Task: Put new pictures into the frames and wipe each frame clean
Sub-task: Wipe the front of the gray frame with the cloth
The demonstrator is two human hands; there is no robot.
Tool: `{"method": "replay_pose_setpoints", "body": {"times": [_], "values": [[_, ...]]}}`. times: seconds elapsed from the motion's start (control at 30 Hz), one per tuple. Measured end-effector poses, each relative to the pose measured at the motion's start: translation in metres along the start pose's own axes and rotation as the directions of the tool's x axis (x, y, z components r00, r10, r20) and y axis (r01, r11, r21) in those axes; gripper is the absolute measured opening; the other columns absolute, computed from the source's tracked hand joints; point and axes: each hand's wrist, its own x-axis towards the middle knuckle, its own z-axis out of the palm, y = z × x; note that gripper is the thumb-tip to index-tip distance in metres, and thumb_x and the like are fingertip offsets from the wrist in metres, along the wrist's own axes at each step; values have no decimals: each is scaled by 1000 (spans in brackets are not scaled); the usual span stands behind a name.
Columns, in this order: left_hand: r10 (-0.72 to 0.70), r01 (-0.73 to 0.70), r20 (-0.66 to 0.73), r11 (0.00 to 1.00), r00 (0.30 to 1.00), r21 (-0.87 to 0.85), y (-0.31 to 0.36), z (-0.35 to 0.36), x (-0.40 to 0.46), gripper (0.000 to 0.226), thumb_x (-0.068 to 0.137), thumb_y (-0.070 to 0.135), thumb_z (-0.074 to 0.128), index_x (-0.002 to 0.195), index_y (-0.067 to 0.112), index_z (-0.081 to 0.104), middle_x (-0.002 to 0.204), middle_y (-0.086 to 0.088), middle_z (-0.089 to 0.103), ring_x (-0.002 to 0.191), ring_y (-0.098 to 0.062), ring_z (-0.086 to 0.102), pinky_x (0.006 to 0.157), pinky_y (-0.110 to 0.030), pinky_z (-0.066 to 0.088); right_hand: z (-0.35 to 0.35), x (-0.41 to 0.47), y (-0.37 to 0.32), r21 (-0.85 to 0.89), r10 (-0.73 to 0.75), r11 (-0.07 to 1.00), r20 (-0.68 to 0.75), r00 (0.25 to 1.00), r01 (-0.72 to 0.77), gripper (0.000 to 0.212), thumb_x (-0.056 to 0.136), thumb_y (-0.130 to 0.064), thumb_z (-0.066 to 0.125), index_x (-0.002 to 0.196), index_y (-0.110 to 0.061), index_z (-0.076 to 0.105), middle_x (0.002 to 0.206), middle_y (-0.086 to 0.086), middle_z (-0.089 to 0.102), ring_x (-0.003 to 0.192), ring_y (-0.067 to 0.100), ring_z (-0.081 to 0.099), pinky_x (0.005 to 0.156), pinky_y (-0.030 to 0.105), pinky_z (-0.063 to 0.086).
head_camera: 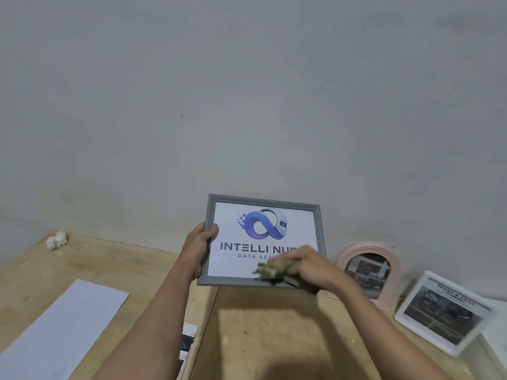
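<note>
Because the wooden surface (pixel 260 338) lies below both my hands, I hold the work above it rather than on it, so the glass faces me squarely and can be pressed against without sliding. A blank white sheet (pixel 63 327) lies on that surface to the left of my left forearm, kept flat and out of the wiping area; a few printed pictures (pixel 188 341) lie between my forearms, partly hidden, probably left over from the swap or waiting for it.

The grey frame (pixel 263 207) is raised upright in front of me, already carrying its logo print. My left hand (pixel 198 250) grasps its left edge, thumb on the front and fingers behind, so that the frame is braced from the side opposite the wiping pressure. My right hand (pixel 310 267) is clenched around a bunched green cloth (pixel 270 271) and presses it onto the lower right part of the glass; I judge the wiping of this frame to be in progress.

To the right of my right hand, a white frame (pixel 439 311) and, nearer the wall, a pink arched frame (pixel 369 272) lean clear of the work, each with a picture in it. Far beyond my left hand, a small white crumpled object (pixel 57 239) sits near the wall; I cannot tell what it is.
</note>
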Motion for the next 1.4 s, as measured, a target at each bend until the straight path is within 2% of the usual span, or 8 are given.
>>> {"method": "replay_pose_setpoints", "body": {"times": [0.17, 0.3, 0.5, 0.67, 0.8, 0.9, 1.07, 1.4], "values": [[-1, 1, 73, 1000, 997, -4, -1, 15, -6, 14, 98, 19, 58, 108, 15, 67, 92, -8, 76, 73, -27, 71, 64, -35, 59, -49, 34, -36, -291, -262, 950, -562, 784, 109, 61, 79, 13, 42, 124, -20, 65, 135, -3, 57, 129, 11, 47, 108, 15, 29], [40, -42, 143, 999, 989, 11, 3, 39, -13, 17, 98, 23, 59, 112, 19, 67, 98, -12, 77, 79, -30, 74, 69, -41, 61, -17, 71, -37, -520, -413, 839, -412, 812, 163, 66, 80, 14, 44, 134, -23, 55, 151, -3, 38, 144, 22, 25, 120, 34, 12], [62, -58, 91, 997, 994, -46, 1, 28, -16, 22, 97, 18, 60, 117, 14, 69, 115, -14, 74, 101, -29, 72, 92, -46, 56, 56, 42, 3, -432, -462, 821, -118, 879, 373, 58, 90, 8, 47, 137, -24, 50, 148, -20, 24, 142, 1, 13, 114, 11, -5], [57, -56, 2, 996, 998, -66, -3, 14, -17, 26, 98, 15, 57, 124, 16, 64, 108, -16, 76, 87, -34, 73, 71, -42, 61, 30, 8, -14, -113, -97, 986, 205, 974, 122, 51, 86, 3, 51, 117, -33, 69, 123, -19, 65, 118, 0, 55, 103, 17, 39], [39, -39, -7, 997, 999, -64, -1, 15, -21, 24, 98, 17, 56, 121, 14, 64, 100, -13, 77, 81, -32, 73, 67, -42, 60, -8, 16, -60, 120, -119, 983, -138, 983, 136, 46, 88, 3, 48, 104, -31, 74, 97, -1, 73, 86, 12, 64, 72, 14, 50], [29, -27, 49, 998, 998, -49, -1, 22, -28, 23, 98, 20, 57, 119, 18, 65, 103, -16, 76, 84, -35, 73, 69, -44, 61, -15, 53, -91, -89, -331, 938, -516, 790, 335, 46, 91, 0, 46, 127, -25, 62, 129, -5, 61, 117, 7, 55, 100, 18, 39], [78, -74, 83, 996, 994, -47, 13, 26, -31, 32, 86, 3, 55, 112, 15, 69, 88, -18, 74, 72, -33, 68, 65, -38, 56, 28, 105, -88, -648, -535, 703, -211, 818, 293, 68, 83, 7, 44, 142, -25, 43, 155, -2, 31, 145, 24, 24, 121, 37, 11], [34, -41, -39, 981, 999, -190, 18, -5, -22, 32, 91, 4, 41, 66, 5, 60, 66, -7, 66, 64, -21, 62, 62, -26, 54, 99, 74, -39, -379, -517, 810, -100, 850, 448, 55, 91, 10, 46, 141, -13, 46, 153, -2, 33, 146, 16, 20, 120, 25, 5]]}}
